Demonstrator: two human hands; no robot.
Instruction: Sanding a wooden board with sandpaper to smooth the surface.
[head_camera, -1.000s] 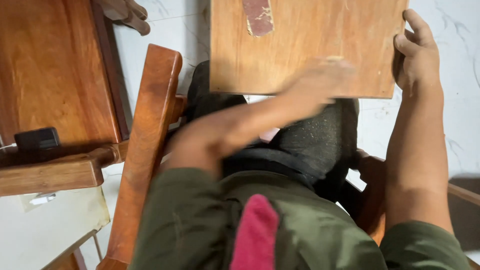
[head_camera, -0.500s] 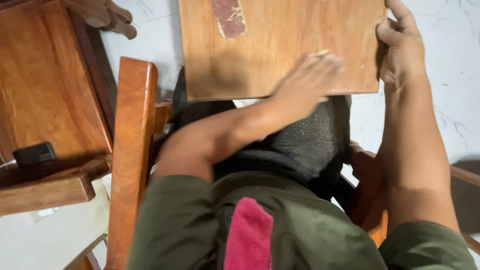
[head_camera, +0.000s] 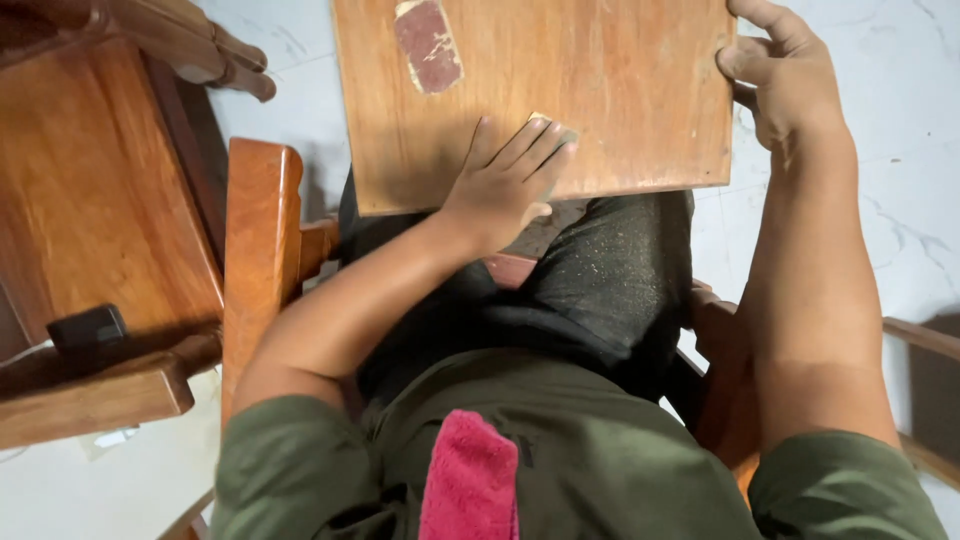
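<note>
Resting across the seated person's lap, the wooden board (head_camera: 600, 90) lies flat on legs clad in dark trousers (head_camera: 600, 290), its near edge toward the body and its far part running out of the top of the view. The left hand (head_camera: 505, 185) lies palm-down on the board's near edge, fingers held together and pressed flat onto a small folded piece of sandpaper (head_camera: 560, 128), of which only a corner shows past the fingertips. The right hand (head_camera: 785, 80) clamps the board's right edge, thumb on the top face and fingers curled around the side. A second, reddish strip of sandpaper (head_camera: 428, 45) lies loose on the board's upper left part, well apart from both hands. A pink cloth (head_camera: 470, 480) hangs down the front of the green shirt. To the left stands a wooden chair arm (head_camera: 255, 240), and beyond it wooden furniture (head_camera: 90, 190) bearing a small black box (head_camera: 88, 327), on a pale marbled floor (head_camera: 900, 150).
</note>
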